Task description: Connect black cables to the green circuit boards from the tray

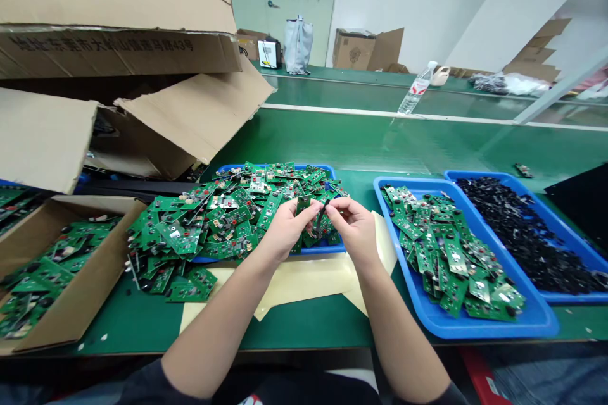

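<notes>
Two bare arms (pixel 237 323) come out from the person. Left of the hands lies a big heap of green circuit boards (pixel 223 218). Right of them, a blue tray (pixel 475 329) holds a smaller heap (pixel 446 253). The left hand (pixel 285 230) pinches a small green board (pixel 303 205), and the right hand (pixel 354 228) pinches a thin black part (pixel 322 215).

circuit boards (pixel 451 253) in tray (pixel 475 327), cardboard box (pixel 80 285) left

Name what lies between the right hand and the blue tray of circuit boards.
In the head view, a pale yellow sheet lies between the right hand and the blue tray.
</notes>
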The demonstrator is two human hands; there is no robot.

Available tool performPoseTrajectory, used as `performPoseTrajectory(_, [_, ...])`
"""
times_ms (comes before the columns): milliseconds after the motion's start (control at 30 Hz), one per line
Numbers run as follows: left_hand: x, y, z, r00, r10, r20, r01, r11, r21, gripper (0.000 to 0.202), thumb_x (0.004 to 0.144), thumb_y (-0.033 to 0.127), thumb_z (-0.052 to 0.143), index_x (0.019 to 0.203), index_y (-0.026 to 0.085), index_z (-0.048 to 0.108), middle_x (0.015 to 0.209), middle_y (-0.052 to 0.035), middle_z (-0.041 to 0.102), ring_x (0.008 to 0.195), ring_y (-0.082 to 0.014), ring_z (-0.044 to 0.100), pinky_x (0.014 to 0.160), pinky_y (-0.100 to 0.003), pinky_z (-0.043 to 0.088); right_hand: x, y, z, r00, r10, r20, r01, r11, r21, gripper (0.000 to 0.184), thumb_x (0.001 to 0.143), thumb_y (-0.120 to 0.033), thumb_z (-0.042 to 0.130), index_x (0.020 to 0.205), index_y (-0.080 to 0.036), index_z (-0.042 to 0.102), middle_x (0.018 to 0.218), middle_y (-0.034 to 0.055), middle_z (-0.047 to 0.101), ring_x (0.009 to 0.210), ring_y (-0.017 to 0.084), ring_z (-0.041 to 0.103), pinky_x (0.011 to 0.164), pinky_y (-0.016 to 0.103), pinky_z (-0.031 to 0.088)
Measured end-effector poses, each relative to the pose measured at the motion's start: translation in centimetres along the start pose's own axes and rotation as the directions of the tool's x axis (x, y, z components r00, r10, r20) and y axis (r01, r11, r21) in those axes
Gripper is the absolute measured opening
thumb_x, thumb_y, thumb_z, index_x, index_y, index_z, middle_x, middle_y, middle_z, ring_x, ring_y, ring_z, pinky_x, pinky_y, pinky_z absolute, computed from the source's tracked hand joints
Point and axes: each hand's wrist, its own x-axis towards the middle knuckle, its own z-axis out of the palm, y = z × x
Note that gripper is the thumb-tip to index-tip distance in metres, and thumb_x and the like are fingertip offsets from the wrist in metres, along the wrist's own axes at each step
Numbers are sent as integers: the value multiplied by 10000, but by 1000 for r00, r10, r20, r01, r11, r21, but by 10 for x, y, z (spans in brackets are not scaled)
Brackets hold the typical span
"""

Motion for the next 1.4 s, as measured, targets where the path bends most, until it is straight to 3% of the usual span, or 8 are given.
performPoseTrajectory(267, [-3, 4, 3, 996, -84, 38, 90, 980, -175, 295, 731, 342, 583, 938, 131, 593, 632, 30, 505, 527, -77, 439, 472, -199, 350, 1, 7, -5, 968, -207, -145, 189, 974, -125, 89, 847, -276, 499, 849, -199, 544, 846, 56, 592, 783, 173, 586, 702, 322, 506])
performPoseTrajectory(367, [0, 1, 0, 996, -73, 41, 80, 978, -191, 281, 780, 328, 494, 999, 157, 538, 650, 25, 523, 518, -87, 457, 451, -194, 369, 5, 3, -15, 943, -323, -74, 299, 925, -235, 71, 863, -239, 477, 862, -202, 538, 844, 62, 593, 813, 184, 591, 708, 330, 506])
performPoseTrajectory(500, [1, -4, -2, 995, 86, 55, -89, 994, 56, 205, 852, 315, 431, 942, 161, 533, 732, -2, 536, 552, -97, 487, 476, -213, 430, 9, -5, -24, 869, -461, 181, 494, 786, -372, 91, 873, -166, 457, 869, -208, 537, 837, 63, 603, 839, 188, 596, 740, 347, 508])
performPoseTrajectory(633, [-2, -5, -2, 951, 279, 134, -309, 880, 361, 238, 901, 312, 398, 836, 155, 565, 721, -14, 509, 594, -111, 504, 556, -236, 464, 6, -10, -24, 810, -487, 326, 586, 696, -415, 129, 877, -137, 453, 902, -214, 552, 906, 84, 610, 896, 193, 597, 776, 356, 513])
performPoseTrajectory(800, [-4, -2, -4, 862, 439, 254, -507, 718, 478, 289, 923, 300, 370, 967, 166, 623, 781, -39, 542, 721, -147, 528, 663, -265, 474, 0, -13, -23, 785, -500, 365, 619, 633, -465, 171, 874, -129, 457, 936, -219, 589, 969, 102, 621, 900, 201, 597, 768, 353, 514])
performPoseTrajectory(1000, [-5, -1, -4, 815, 491, 307, -576, 635, 514, 313, 925, 255, 362, 1046, 162, 635, 812, -55, 578, 774, -160, 546, 729, -285, 468, -1, -20, -24, 785, -501, 364, 619, 608, -498, 179, 883, -120, 448, 891, -214, 600, 936, 99, 630, 873, 197, 605, 737, 335, 511])
performPoseTrajectory(1167, [-4, 0, -2, 873, 386, 298, -487, 712, 506, 301, 904, 239, 386, 996, 153, 660, 731, -35, 590, 693, -151, 557, 671, -268, 463, 0, -21, -25, 785, -481, 390, 619, 584, -525, 198, 890, -101, 423, 873, -218, 583, 894, 78, 642, 857, 187, 606, 735, 320, 501])
performPoseTrajectory(1400, [-3, 1, -1, 945, 52, 323, -149, 947, 284, 282, 875, 273, 418, 916, 123, 653, 701, -28, 644, 648, -152, 615, 630, -261, 512, 4, -18, -28, 825, -355, 439, 562, 585, -585, 162, 911, -150, 402, 863, -200, 548, 836, 75, 636, 823, 199, 606, 710, 314, 475])
